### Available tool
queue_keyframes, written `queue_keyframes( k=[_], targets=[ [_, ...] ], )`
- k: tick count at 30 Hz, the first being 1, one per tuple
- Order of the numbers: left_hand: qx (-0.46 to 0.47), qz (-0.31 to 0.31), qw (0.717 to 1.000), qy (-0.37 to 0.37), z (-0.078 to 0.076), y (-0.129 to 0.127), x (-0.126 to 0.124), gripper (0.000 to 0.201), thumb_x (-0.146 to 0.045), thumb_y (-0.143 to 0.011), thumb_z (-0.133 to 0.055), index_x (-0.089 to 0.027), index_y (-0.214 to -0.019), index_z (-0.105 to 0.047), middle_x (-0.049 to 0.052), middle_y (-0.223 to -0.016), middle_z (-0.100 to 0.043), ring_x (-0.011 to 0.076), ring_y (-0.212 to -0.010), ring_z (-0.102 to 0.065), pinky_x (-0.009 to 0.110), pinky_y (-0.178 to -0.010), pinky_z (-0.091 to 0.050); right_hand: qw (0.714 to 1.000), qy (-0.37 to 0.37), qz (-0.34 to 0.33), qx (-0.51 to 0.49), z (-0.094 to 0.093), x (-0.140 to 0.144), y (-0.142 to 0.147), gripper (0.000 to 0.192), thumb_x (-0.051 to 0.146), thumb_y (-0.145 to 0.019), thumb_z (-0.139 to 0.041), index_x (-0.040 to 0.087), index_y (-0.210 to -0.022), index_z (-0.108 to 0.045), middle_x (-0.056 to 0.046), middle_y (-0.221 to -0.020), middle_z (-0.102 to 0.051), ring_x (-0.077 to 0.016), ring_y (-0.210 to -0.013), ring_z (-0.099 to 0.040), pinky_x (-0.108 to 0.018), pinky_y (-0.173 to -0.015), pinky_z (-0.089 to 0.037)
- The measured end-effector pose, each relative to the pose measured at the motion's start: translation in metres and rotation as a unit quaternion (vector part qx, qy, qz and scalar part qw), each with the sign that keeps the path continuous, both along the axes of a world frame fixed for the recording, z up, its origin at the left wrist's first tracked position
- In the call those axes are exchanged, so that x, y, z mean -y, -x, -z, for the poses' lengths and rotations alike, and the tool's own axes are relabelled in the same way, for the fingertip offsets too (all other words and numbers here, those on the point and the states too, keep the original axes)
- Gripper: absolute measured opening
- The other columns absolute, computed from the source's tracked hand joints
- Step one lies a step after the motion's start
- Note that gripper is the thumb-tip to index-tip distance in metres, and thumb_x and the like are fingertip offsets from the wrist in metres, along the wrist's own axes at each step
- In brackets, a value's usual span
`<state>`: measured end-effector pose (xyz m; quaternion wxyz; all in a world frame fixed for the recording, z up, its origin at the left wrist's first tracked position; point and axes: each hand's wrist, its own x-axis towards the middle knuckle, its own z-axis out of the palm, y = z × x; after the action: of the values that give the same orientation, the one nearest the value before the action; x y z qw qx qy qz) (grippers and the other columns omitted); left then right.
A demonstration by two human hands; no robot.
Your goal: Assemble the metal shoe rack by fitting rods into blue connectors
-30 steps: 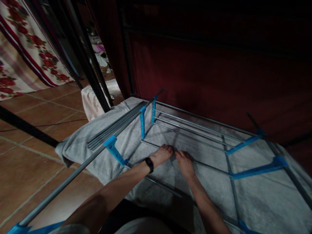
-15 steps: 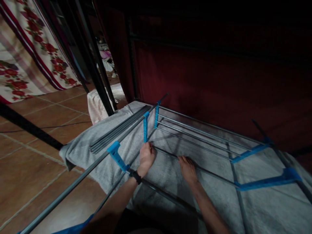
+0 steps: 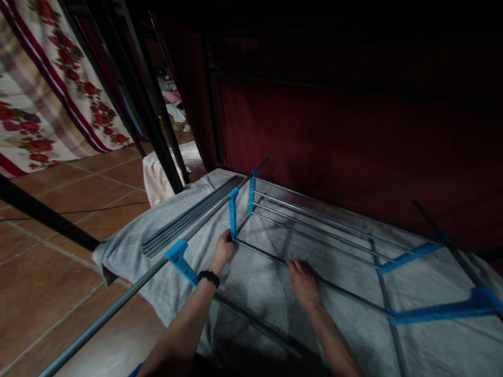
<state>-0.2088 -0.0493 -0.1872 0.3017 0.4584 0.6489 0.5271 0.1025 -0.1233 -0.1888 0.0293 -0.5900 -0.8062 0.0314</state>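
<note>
A partly built rack of grey metal tubes and blue plastic brackets lies across the grey blanket. My left hand (image 3: 223,250), with a black band on its wrist, is closed at the lower end of a blue bracket (image 3: 233,209), where a metal tube (image 3: 261,253) meets it. Some of its fingers are hidden behind the bracket. Further along that same tube, my right hand (image 3: 304,285) rests with its fingers curled over it. Behind both hands, several thinner tubes run between a far blue bracket (image 3: 252,193) and another blue bracket (image 3: 412,254) on the right.
Several loose tubes (image 3: 188,217) lie side by side on the grey blanket (image 3: 157,272) at left. Dark metal posts (image 3: 157,120) stand beyond them, near a floral cloth (image 3: 70,68). A dark red cloth (image 3: 334,125) hangs behind the rack. Tiled floor (image 3: 70,209) shows at left.
My left hand has shifted left, from the tube's end to the side of the bracket's lower end. My right hand stays on the tube. The view has tilted slightly.
</note>
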Motion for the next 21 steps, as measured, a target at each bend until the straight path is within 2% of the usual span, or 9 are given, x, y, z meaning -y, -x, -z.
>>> queue_keyframes(
  k=[5,9,14,21],
  targets=[
    [-0.016,-0.020,1.000,-0.010,0.002,-0.001,0.005,0.051,-0.004,-0.061,-0.049,-0.019,-0.105,-0.069,0.003,-0.106,-0.077,0.0230,-0.110,-0.069,0.040,-0.109,-0.050,1.000,0.011,-0.010,-0.023,-0.009,-0.001,0.009,0.049,0.015,-0.102,-0.039,0.025,-0.146,-0.056,-0.010,-0.140,-0.066,-0.0222,-0.119,-0.066,-0.036,-0.108,-0.047],
    [-0.033,-0.034,0.999,-0.001,-0.001,-0.003,0.006,0.040,-0.006,-0.068,-0.052,-0.017,-0.102,-0.069,0.004,-0.101,-0.077,0.0221,-0.101,-0.070,0.036,-0.102,-0.053,0.997,0.026,-0.054,-0.048,-0.025,-0.010,0.044,0.049,0.021,-0.104,-0.037,0.022,-0.151,-0.052,-0.011,-0.140,-0.065,-0.0230,-0.123,-0.063,-0.037,-0.112,-0.044],
    [-0.059,-0.041,0.997,0.009,-0.004,-0.005,0.008,0.041,-0.002,-0.069,-0.050,-0.017,-0.101,-0.069,0.004,-0.100,-0.077,0.0201,-0.096,-0.070,0.032,-0.096,-0.056,0.992,0.050,-0.087,-0.071,-0.038,-0.029,0.097,0.052,0.016,-0.104,-0.031,0.020,-0.152,-0.050,-0.012,-0.139,-0.066,-0.0240,-0.124,-0.062,-0.035,-0.107,-0.046],
    [-0.097,-0.083,0.992,0.024,0.000,-0.009,0.008,0.040,0.000,-0.071,-0.053,-0.018,-0.102,-0.071,0.004,-0.102,-0.078,0.0216,-0.101,-0.072,0.033,-0.097,-0.056,0.983,0.088,-0.130,-0.092,-0.049,-0.059,0.136,0.052,0.017,-0.103,-0.032,0.024,-0.153,-0.046,-0.012,-0.139,-0.064,-0.0236,-0.122,-0.064,-0.034,-0.099,-0.050]
  ],
)
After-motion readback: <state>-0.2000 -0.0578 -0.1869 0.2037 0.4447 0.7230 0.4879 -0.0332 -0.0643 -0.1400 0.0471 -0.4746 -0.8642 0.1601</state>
